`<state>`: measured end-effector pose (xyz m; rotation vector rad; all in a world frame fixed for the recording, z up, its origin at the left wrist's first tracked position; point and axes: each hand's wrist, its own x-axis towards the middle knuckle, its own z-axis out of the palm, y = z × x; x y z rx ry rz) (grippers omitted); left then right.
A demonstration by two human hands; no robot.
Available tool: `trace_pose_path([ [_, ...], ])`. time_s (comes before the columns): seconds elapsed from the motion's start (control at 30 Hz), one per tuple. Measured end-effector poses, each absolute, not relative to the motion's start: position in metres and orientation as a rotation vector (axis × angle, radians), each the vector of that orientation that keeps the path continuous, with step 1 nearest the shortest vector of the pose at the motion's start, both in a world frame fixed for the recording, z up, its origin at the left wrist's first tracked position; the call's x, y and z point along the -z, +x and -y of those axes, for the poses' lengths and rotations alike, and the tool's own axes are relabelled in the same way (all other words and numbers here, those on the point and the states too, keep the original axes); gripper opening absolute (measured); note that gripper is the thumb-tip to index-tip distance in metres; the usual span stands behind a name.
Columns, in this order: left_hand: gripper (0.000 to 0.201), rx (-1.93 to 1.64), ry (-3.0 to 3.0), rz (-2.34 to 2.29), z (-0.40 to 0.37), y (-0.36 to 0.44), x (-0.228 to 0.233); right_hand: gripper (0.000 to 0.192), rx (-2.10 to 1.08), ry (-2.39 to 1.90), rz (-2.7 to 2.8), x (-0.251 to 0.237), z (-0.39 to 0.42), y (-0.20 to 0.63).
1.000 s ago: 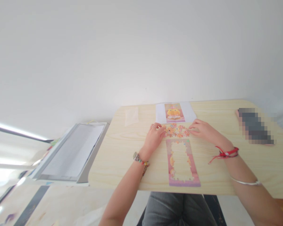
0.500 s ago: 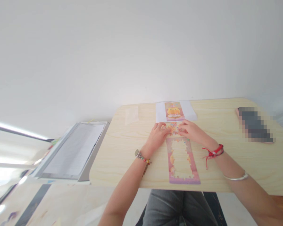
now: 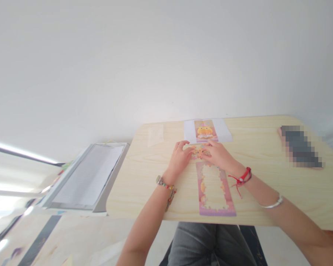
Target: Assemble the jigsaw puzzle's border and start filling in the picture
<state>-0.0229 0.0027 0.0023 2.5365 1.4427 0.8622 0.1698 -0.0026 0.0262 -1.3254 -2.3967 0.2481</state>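
A small pile of puzzle pieces (image 3: pixel 199 152) in orange, pink and other colours lies on the table between my hands. At its left edge is my left hand (image 3: pixel 181 157), thumb and fingers curved apart. My right hand (image 3: pixel 216 154) rests on the pile's right side, its fingers spread around the pieces; no single piece shows clearly in its grasp. Directly below lies a pink puzzle frame (image 3: pixel 218 212) with a jagged inner border and bare wood inside it. Above the pile, a white sheet (image 3: pixel 224 131) carries a printed picture (image 3: pixel 205 130) of an orange cartoon figure.
The wooden table (image 3: pixel 266 192) stands against a white wall. A clear plastic bag (image 3: pixel 155 135) lies at its back left, and a pixelated dark phone-like object (image 3: pixel 301 147) at the right. Left of the table is a grey-framed unit (image 3: pixel 108 188) with a paper (image 3: pixel 88 175) on top.
Both hands have shifted left, the right one dragging over the pile. Pieces at the pile's right have moved left too. My left fingers have spread wider.
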Motion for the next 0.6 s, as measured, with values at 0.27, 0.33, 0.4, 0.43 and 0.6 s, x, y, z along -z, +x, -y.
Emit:
trace_pose_path([
  [0.27, 0.020, -0.857, 2.512, -1.391, -0.001, -0.021, -0.001, 0.012, -0.201, -1.338, 2.401, -0.028, 0.001, 0.181],
  [0.33, 0.018, -0.846, 2.511, -1.366, 0.000, -0.018, -0.002, 0.013, -0.189, -1.385, 2.336, -0.029, 0.000, 0.195],
  [0.4, 0.016, -0.831, 2.519, -1.339, 0.001, -0.015, -0.002, 0.016, -0.168, -1.477, 2.311, -0.029, 0.000, 0.210],
  [0.43, 0.014, -0.821, 2.525, -1.326, 0.002, -0.013, -0.002, 0.017, -0.171, -1.516, 2.322, -0.028, -0.001, 0.217],
  [0.6, 0.011, -0.828, 2.524, -1.311, 0.001, -0.010, 0.001, 0.016, -0.236, -1.573, 2.389, -0.026, -0.002, 0.227],
])
